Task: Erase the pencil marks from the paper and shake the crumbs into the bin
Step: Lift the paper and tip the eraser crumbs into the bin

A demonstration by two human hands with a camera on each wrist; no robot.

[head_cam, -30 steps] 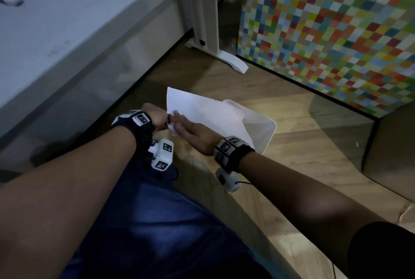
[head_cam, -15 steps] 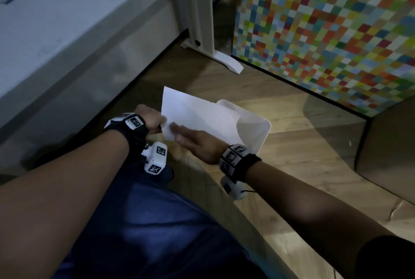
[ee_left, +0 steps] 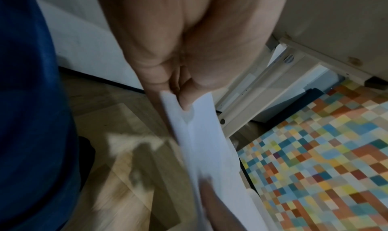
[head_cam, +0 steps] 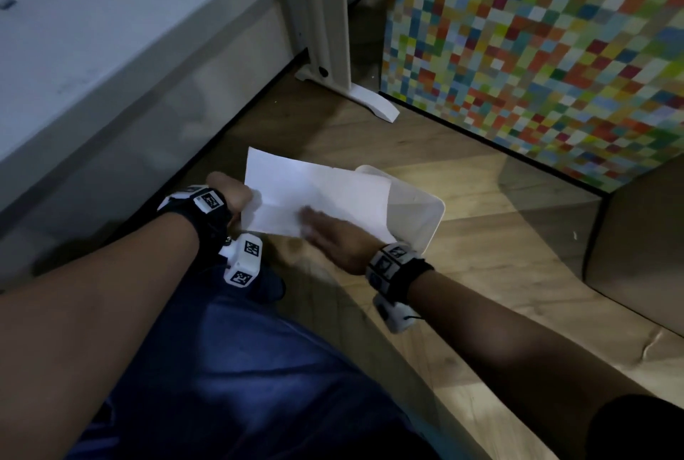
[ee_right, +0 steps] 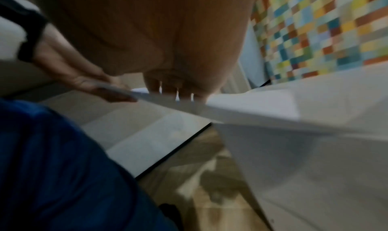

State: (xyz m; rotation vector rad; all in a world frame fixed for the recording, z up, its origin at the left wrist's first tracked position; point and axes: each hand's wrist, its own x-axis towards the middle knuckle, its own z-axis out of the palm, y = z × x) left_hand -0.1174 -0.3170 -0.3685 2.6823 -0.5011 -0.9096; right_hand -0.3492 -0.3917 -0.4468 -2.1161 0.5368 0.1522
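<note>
- The white sheet of paper is held low over the pale wooden floor, sloping so that its edge at about 3 o'clock overlaps the rim of the white rectangular plastic bin.
- The left hand holds the sheet at its 9 o'clock edge; in the left wrist view the thumb and fingers pinch the paper's corner between them.
- The right hand lies flat on the sheet's upper face near its 6 o'clock edge, fingers straight and close together, blurred with motion; it grips nothing.
- In the right wrist view the straight fingers rest on the paper, with the bin's white wall just below and at 4 o'clock, and the left hand at 9 o'clock on the sheet's edge.
- The bin stands on the floor at 3 o'clock of the hands, its open mouth partly covered by the paper.
- At 12 o'clock a white desk leg with a flat foot stands on the floor; at 10 o'clock runs the pale grey surface.
- At 1 to 2 o'clock stands a panel of small multicoloured squares.
- The person's blue trouser leg fills 6 o'clock, between the forearms.
- I cannot tell whether any marks or crumbs lie on the sheet.
</note>
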